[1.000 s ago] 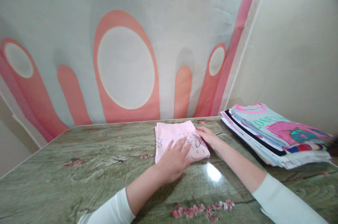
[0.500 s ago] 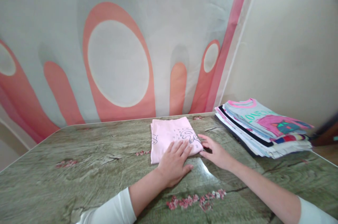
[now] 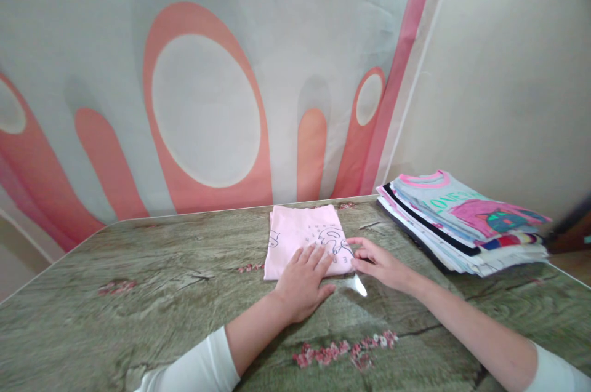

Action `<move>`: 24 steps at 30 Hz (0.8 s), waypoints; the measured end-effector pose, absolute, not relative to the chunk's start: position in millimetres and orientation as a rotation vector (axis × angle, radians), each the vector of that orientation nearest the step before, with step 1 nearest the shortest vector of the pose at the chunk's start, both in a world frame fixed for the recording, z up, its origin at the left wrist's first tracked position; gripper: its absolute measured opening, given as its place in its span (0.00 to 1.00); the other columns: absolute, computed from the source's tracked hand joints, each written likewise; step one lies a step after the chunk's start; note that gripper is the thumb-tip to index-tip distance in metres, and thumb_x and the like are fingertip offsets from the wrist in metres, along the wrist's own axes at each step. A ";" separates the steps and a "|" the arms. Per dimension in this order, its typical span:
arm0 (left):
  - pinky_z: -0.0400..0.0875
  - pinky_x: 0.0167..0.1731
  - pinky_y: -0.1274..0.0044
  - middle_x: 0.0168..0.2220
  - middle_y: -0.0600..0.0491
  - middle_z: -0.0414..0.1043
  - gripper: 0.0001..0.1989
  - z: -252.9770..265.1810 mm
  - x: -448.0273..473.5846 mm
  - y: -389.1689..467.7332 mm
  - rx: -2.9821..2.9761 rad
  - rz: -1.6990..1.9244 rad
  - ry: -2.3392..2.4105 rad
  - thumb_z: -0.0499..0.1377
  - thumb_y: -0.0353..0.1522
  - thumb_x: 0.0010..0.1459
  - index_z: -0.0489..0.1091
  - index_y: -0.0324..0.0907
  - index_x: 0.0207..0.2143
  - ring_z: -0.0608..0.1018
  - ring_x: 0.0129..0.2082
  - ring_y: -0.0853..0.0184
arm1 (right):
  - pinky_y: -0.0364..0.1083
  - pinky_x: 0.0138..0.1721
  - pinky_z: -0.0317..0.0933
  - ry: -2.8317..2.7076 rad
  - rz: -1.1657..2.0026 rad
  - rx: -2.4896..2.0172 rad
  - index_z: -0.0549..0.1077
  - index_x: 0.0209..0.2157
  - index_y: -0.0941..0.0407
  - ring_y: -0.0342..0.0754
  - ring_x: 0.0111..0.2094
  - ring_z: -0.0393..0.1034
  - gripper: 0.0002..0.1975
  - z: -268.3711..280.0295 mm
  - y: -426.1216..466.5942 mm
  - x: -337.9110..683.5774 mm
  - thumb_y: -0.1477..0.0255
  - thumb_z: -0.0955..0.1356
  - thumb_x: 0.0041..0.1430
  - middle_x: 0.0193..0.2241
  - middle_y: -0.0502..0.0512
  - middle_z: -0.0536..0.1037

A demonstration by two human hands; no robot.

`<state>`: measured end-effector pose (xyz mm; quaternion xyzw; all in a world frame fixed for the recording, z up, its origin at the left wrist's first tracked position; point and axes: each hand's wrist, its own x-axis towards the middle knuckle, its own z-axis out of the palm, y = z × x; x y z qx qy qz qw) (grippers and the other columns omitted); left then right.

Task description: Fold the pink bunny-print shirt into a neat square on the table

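A folded pink garment (image 3: 300, 226) printed with dark line drawings and small letters lies on the wooden-patterned table. My left hand (image 3: 305, 281) rests flat on its near edge, fingers stretched out and thumb apart. At the garment's right edge, my right hand (image 3: 376, 263) has its thumb and fingers closed about the near right corner. The exact grip of those fingertips is partly hidden by the cloth.
To the right stands a stack of folded clothes (image 3: 462, 220), topped by a grey T-shirt with a pink collar and a printed cat. The table (image 3: 161, 306) reaches back to a wall with a pink and white pattern (image 3: 207, 109).
The garment's near edge has shifted slightly away from me and lies straighter. My right thumb and fingers have drawn together at its corner. My left hand stays flat on the cloth.
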<state>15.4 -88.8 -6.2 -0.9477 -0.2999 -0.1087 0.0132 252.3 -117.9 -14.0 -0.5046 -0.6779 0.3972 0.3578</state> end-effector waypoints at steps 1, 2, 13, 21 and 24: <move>0.45 0.57 0.64 0.62 0.49 0.48 0.29 -6.3 15.3 -88.9 -2.951 -0.336 -0.931 0.44 0.48 0.61 0.49 0.47 0.61 0.52 0.61 0.57 | 0.42 0.27 0.57 -1.702 0.979 -1.335 0.59 0.50 0.56 0.44 0.25 0.64 0.19 -17.6 -116.5 249.0 0.65 0.62 0.57 0.23 0.47 0.69; 0.45 0.57 0.64 0.62 0.49 0.48 0.29 -6.5 15.1 -88.8 -2.949 -0.332 -0.929 0.43 0.48 0.61 0.49 0.47 0.61 0.52 0.61 0.57 | 0.42 0.26 0.57 -1.668 0.915 -1.372 0.60 0.48 0.56 0.44 0.24 0.63 0.17 -20.9 -115.2 245.2 0.65 0.61 0.58 0.22 0.46 0.68; 0.45 0.57 0.63 0.62 0.49 0.48 0.28 -8.6 16.2 -90.0 -2.960 -0.344 -0.918 0.43 0.48 0.61 0.50 0.47 0.60 0.52 0.61 0.57 | 0.52 0.42 0.58 -1.906 0.181 -1.708 0.71 0.39 0.54 0.54 0.37 0.66 0.13 -16.9 -111.8 241.6 0.69 0.66 0.49 0.30 0.54 0.74; 0.45 0.57 0.62 0.61 0.48 0.52 0.28 -7.7 15.1 -91.0 -2.956 -0.334 -0.931 0.44 0.48 0.61 0.53 0.45 0.59 0.53 0.61 0.57 | 0.50 0.60 0.44 -2.249 0.452 -1.268 0.60 0.57 0.56 0.48 0.59 0.51 0.23 -12.2 -60.8 220.5 0.68 0.56 0.62 0.59 0.56 0.60; 0.44 0.57 0.61 0.61 0.48 0.52 0.28 -6.0 14.7 -91.1 -2.978 -0.318 -0.928 0.44 0.48 0.61 0.52 0.46 0.60 0.53 0.61 0.57 | 0.52 0.61 0.36 -2.357 0.438 -1.352 0.56 0.59 0.54 0.49 0.62 0.44 0.25 -20.9 -39.7 221.1 0.61 0.55 0.63 0.61 0.54 0.54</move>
